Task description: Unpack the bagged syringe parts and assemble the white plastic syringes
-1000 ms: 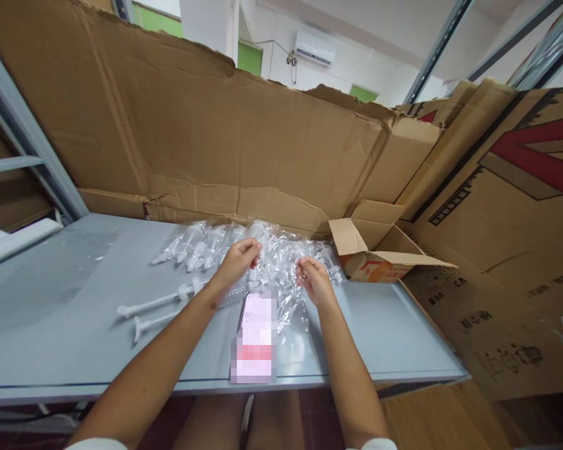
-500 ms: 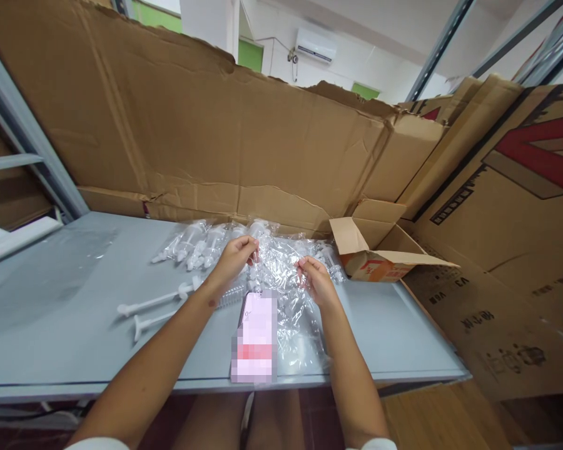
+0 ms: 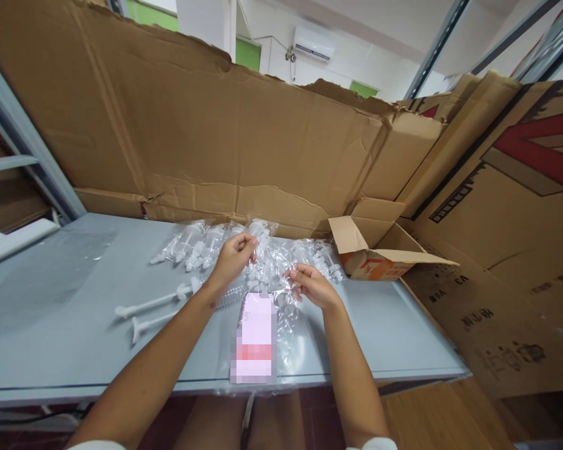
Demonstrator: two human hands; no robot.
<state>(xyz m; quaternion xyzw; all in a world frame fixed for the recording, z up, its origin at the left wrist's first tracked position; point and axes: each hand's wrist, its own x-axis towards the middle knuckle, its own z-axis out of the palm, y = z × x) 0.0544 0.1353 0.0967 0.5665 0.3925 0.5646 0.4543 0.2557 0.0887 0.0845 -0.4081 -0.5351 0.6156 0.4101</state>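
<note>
My left hand [image 3: 237, 253] is closed in a pinch on the upper edge of a crumpled clear plastic bag [image 3: 286, 312]. At the bag's right side, my right hand [image 3: 312, 284] has its fingers loosely curled on the film. The bag hangs between the hands and drapes down beside a phone [image 3: 254, 337], whose screen is lit and partly blurred out. Behind it lie several bagged white plastic pump-like parts [image 3: 192, 240]. Left of the phone are a clear ribbed coil [image 3: 232, 295] and two loose white rods with flared ends [image 3: 152, 303], partly behind my left forearm.
An open small cardboard box [image 3: 380, 265] stands at the right on the grey table [image 3: 75, 337]. A flat clear plastic sheet [image 3: 70, 262] lies at the left. Tall cardboard [image 3: 234, 144] walls the back, and a large printed carton [image 3: 507, 250] stands at the right.
My right hand has shifted slightly left and down, closer to my left hand, and its fingers are looser. The bag has narrowed and bunched leftward. My left hand has hardly moved.
</note>
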